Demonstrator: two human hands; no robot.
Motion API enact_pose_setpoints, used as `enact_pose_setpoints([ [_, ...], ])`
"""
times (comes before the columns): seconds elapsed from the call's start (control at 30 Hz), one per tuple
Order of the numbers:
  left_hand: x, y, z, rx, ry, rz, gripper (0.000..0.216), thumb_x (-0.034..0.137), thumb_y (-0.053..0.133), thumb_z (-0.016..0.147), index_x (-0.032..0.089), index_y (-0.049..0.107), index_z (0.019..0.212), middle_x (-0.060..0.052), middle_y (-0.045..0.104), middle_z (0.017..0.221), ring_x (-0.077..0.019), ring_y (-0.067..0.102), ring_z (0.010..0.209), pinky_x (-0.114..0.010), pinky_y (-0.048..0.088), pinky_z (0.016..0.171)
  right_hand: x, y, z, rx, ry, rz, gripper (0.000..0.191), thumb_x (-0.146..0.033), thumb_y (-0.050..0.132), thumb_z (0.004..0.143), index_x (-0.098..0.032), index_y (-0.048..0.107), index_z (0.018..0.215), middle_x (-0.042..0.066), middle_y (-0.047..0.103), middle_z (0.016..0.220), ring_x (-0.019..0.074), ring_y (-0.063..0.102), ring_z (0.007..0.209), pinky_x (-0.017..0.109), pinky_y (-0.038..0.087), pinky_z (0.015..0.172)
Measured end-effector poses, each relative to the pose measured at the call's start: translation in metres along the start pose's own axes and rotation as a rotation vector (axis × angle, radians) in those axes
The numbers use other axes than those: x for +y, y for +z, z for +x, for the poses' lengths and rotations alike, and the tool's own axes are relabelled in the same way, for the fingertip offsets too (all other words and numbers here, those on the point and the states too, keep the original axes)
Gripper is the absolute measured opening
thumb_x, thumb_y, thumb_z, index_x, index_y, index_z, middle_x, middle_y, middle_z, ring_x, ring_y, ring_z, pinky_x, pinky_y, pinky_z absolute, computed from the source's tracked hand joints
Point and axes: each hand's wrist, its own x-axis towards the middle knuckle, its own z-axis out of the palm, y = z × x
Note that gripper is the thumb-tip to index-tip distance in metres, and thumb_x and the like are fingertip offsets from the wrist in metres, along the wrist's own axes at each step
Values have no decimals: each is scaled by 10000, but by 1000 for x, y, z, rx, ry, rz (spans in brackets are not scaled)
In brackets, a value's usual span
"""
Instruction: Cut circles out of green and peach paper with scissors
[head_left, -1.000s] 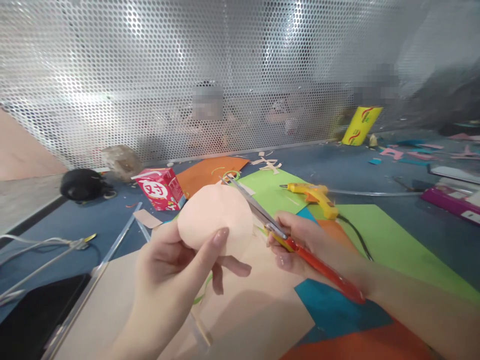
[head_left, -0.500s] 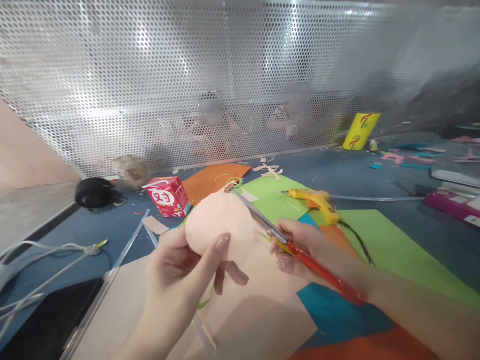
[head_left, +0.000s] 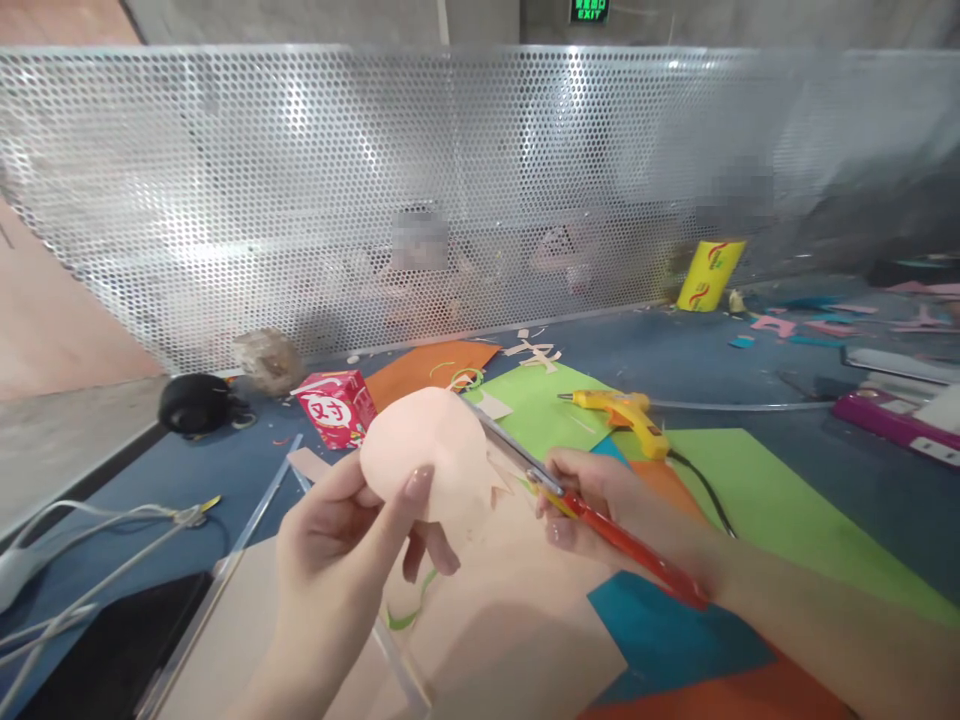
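Observation:
A rounded piece of pale pink paper (head_left: 420, 435) is pinched between the thumb and fingers of my left hand (head_left: 349, 550). My right hand (head_left: 592, 500) is closed on red-handled scissors (head_left: 630, 545), whose blades point up and left along the right edge of the pink paper. Whether the blades touch the paper I cannot tell. Under both hands lies a large pale pink sheet (head_left: 540, 620), with a thin green paper strip (head_left: 405, 620) on it near my left fingers. A blue paper piece (head_left: 667, 640) lies below my right wrist.
A yellow glue gun (head_left: 626, 415) lies on green paper (head_left: 525, 395) beyond my right hand. Behind my left hand stands a red box (head_left: 337, 410). White cables (head_left: 97, 530) and a black flat object (head_left: 112, 640) are at left. A perforated metal panel (head_left: 300, 180) borders the table's back.
The pink paper and my left hand have shifted slightly left, farther from the scissor blades. The view has tilted up a little, bringing an exit sign into sight.

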Motion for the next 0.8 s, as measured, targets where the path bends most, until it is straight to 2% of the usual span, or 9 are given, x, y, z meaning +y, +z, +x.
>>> enact_pose_setpoints([
  [0.3,-5,1,-1,-27,-4,74,159,307,614,811,181,596,715,39,554,373,-77,465,322,-164,321,359,8,-1,3,-46,-34,32,444,-483,781,680,-189,460,768,-36,482,703,103,450,605,228,370,545],
  [0.43,-4,3,-1,-33,-6,79,148,281,604,818,178,595,713,38,561,367,-64,454,321,-152,317,369,7,-1,3,-28,-9,7,469,-469,812,644,-190,450,752,-31,510,716,108,471,627,230,396,565],
  [0.67,-2,5,-2,-21,-1,68,135,251,596,818,172,596,709,59,518,341,-56,450,304,-147,309,368,23,-4,7,-32,-65,54,386,-403,782,718,-199,458,769,-34,509,707,108,485,624,223,391,552],
  [0.8,-3,3,0,-9,8,23,123,253,601,810,179,582,713,76,508,376,-65,480,309,-152,314,355,16,-3,6,-10,-61,-9,414,-421,801,684,-194,458,732,-44,478,663,101,447,590,218,354,525],
])
